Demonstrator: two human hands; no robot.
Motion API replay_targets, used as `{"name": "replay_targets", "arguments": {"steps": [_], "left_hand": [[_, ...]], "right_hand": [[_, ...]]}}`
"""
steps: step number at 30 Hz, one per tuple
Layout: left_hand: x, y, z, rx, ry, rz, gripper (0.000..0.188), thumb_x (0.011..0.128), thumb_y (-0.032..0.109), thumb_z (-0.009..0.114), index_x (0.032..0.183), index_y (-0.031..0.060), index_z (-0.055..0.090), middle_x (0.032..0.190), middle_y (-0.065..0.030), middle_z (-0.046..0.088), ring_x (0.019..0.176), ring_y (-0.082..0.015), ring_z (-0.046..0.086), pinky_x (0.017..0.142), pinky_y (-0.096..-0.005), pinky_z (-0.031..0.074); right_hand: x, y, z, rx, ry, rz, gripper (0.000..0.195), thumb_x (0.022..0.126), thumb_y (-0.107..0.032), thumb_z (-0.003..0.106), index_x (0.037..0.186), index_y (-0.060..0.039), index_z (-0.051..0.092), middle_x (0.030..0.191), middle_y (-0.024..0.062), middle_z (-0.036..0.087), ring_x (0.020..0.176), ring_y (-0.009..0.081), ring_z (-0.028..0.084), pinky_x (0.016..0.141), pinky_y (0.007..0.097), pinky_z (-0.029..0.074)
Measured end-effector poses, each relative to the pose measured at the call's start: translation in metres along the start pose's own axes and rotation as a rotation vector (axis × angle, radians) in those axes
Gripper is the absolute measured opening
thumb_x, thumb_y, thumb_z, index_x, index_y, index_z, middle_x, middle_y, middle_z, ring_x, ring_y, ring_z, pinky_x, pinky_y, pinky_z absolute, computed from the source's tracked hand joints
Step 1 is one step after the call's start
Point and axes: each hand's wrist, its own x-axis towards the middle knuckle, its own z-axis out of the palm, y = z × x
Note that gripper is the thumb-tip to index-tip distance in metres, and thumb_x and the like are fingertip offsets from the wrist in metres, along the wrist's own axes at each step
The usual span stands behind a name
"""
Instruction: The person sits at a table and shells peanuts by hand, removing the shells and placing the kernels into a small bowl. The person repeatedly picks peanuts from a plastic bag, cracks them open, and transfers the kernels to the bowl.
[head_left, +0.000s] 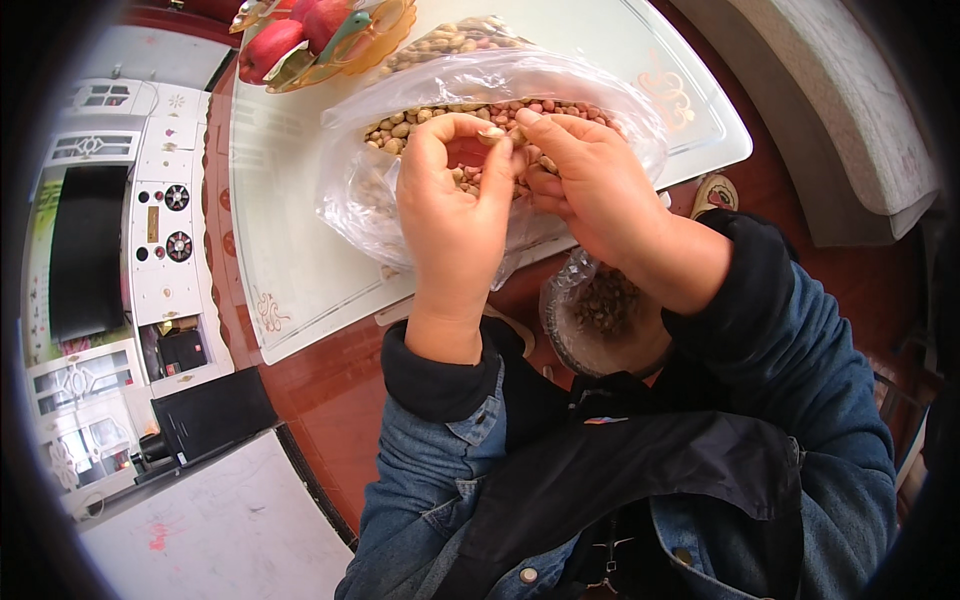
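Note:
Both hands are held close together above a clear plastic bag (352, 202) that lies open on the table. Between the thumb and index finger of my left hand (454, 199) is a piece of peanut shell (491, 136). My right hand (600, 176) pinches another peanut piece (518, 136) right beside it, partly hidden by the fingers. A further peanut (548, 163) shows among its curled lower fingers. Inside the bag, unshelled peanuts (394, 133) lie towards the left and reddish shelled kernels (555, 109) towards the right.
More unshelled peanuts (457, 37) lie behind the bag on the glass-topped table (300, 225). An amber fruit dish (390, 37) holds red apples (274, 49). Below the table edge stands a plastic-lined bin (622, 352) with shells (607, 300). A sofa (825, 112) is at right.

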Motion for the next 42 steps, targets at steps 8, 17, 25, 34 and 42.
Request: {"name": "replay_targets", "arguments": {"steps": [8, 17, 25, 34, 42], "left_hand": [[0.007, -0.013, -0.021, 0.368, -0.04, 0.024, 0.02, 0.091, 0.002, 0.065, 0.11, 0.0009, 0.066, 0.096, -0.0088, 0.066, 0.087, -0.0177, 0.064, 0.077, -0.0294, 0.051], [0.008, 0.018, -0.017, -0.269, -0.21, -0.138, 0.022, 0.095, 0.004, 0.063, 0.116, -0.0029, 0.062, 0.098, -0.0044, 0.064, 0.088, -0.011, 0.062, 0.082, -0.0229, 0.05], [0.005, 0.006, -0.028, 0.276, -0.327, -0.161, 0.007, 0.087, 0.0, 0.066, 0.094, -0.0002, 0.068, 0.088, -0.006, 0.063, 0.078, -0.0139, 0.06, 0.069, -0.0279, 0.048], [-0.001, -0.005, -0.028, 0.839, -0.427, 0.255, 0.014, 0.084, 0.0, 0.068, 0.095, -0.003, 0.061, 0.091, -0.0134, 0.061, 0.078, -0.0273, 0.06, 0.07, -0.0357, 0.049], [0.004, 0.011, -0.017, -0.02, -0.148, -0.149, 0.014, 0.093, 0.003, 0.065, 0.106, 0.001, 0.06, 0.095, -0.0044, 0.062, 0.085, -0.0111, 0.06, 0.074, -0.0256, 0.05]], "right_hand": [[-0.001, -0.007, -0.004, 0.13, 0.02, 0.08, 0.027, 0.101, -0.021, 0.044, 0.088, -0.0021, 0.058, 0.075, 0.006, 0.058, 0.054, 0.0093, 0.037, 0.048, 0.0233, 0.028], [0.0, -0.009, -0.009, 0.106, -0.056, 0.234, 0.027, 0.099, -0.025, 0.045, 0.09, -0.0038, 0.059, 0.078, 0.0059, 0.06, 0.058, 0.0098, 0.042, 0.049, 0.023, 0.031], [0.001, -0.023, -0.015, 0.036, -0.089, 0.164, 0.015, 0.099, -0.019, 0.051, 0.096, -0.0051, 0.058, 0.079, 0.0022, 0.054, 0.061, 0.0077, 0.041, 0.046, 0.0194, 0.028], [0.0, -0.024, -0.014, -0.013, -0.037, 0.121, 0.01, 0.094, -0.014, 0.054, 0.097, -0.0046, 0.058, 0.079, 0.0013, 0.052, 0.062, 0.0079, 0.042, 0.048, 0.0197, 0.028], [0.003, -0.026, -0.018, 0.006, -0.15, 0.251, 0.019, 0.096, -0.026, 0.061, 0.087, -0.0082, 0.059, 0.073, 0.0, 0.054, 0.058, 0.0072, 0.044, 0.045, 0.0191, 0.027]]}}
